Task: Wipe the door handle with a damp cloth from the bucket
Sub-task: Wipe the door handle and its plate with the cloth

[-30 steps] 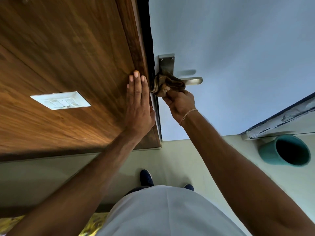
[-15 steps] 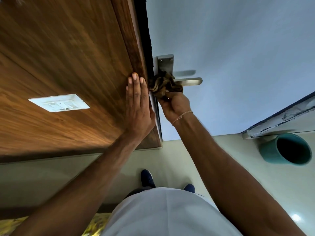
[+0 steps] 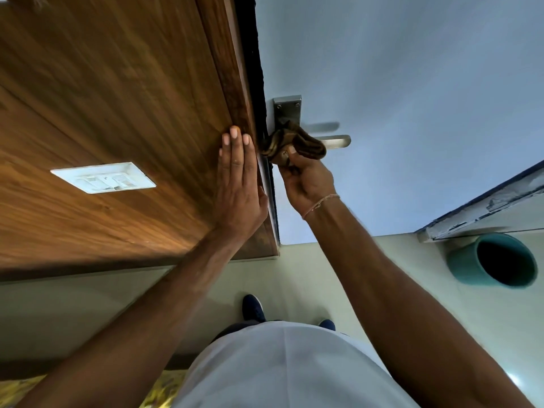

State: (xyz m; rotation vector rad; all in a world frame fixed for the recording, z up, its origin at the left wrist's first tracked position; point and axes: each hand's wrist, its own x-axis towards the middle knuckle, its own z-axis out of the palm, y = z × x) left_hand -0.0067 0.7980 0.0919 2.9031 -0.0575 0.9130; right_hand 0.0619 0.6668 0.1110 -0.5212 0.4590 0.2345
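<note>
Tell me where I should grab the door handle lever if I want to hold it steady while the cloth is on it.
Take the bare free end of the door handle, coming from the open side away from the door edge. The cloth in the right hand covers the end near the plate, so only the outer tip is exposed. This is a judgement; fingers would wrap around the flat bar.

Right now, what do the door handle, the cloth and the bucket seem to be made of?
Door handle: probably metal with a brushed, satin silver finish; it gives a soft sheen and has a screwed backplate.
Cloth: woven fabric, brown with lighter stripes; it bunches in soft folds in the right hand.
Bucket: likely plastic, teal and smooth, with an even matte colour; this is less certain.
</note>
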